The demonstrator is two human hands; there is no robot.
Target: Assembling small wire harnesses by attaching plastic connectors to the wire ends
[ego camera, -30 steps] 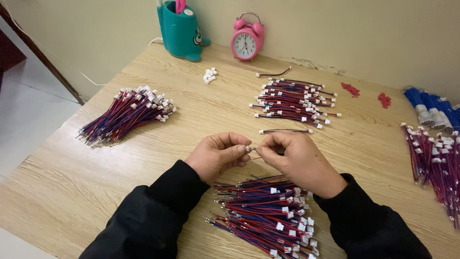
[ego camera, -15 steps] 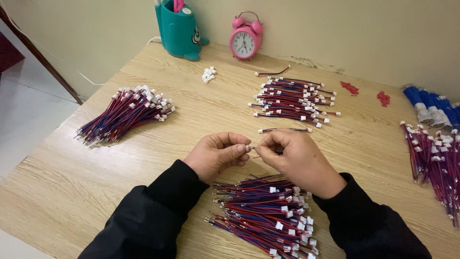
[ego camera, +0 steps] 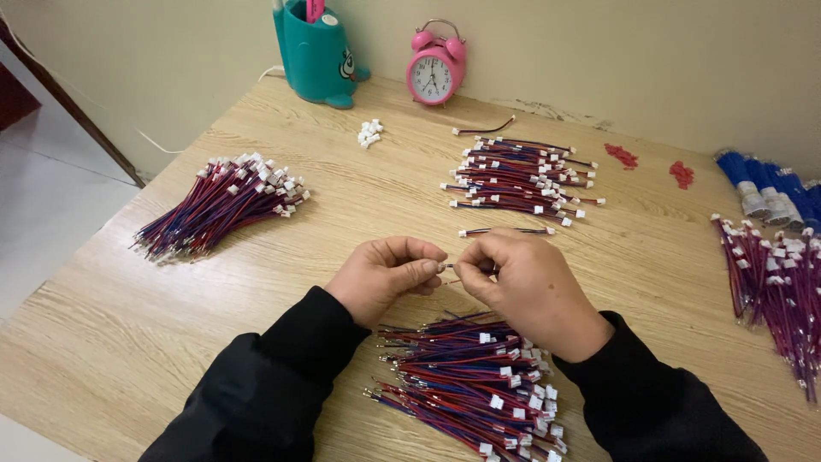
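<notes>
Both hands met just above the wooden table [ego camera: 171, 342], fingertips almost touching. The left hand [ego camera: 385, 274] was curled tight, thumb and forefinger pinched on a small white connector [ego camera: 443, 268], while the right hand [ego camera: 522, 287] closed its fingers on the thin wire [ego camera: 455, 275] running into that connector (most of the wire was hidden under the fingers). Directly below the hands, near the table edge, lay a pile of red and blue wires [ego camera: 466, 385] with white plugs. A single finished lead [ego camera: 505, 231] lay just beyond the knuckles, and past it a neat stack of leads [ego camera: 522, 180]. Another bundle [ego camera: 218, 205] lay well off to the left, a few loose white connectors [ego camera: 369, 133] near a pink alarm clock [ego camera: 434, 73].
</notes>
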